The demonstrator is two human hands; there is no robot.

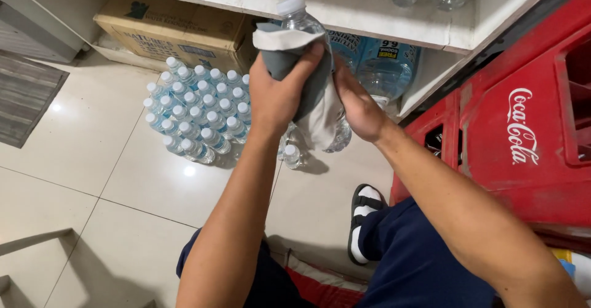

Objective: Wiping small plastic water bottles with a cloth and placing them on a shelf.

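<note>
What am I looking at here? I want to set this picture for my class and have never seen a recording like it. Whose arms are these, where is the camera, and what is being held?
There is one picture, taken by a camera worn on a person's head, looking down. The two bare arms are that person's own; there is no machine. The left hand presses a grey cloth around a clear plastic bottle with a white cap. The right hand grips the same bottle lower down, from the other side. On the tiled floor stands a pack of small water bottles, with a cardboard box behind it under a white shelf. Large water jugs sit under the shelf too. A red crate stands at the right.
</note>
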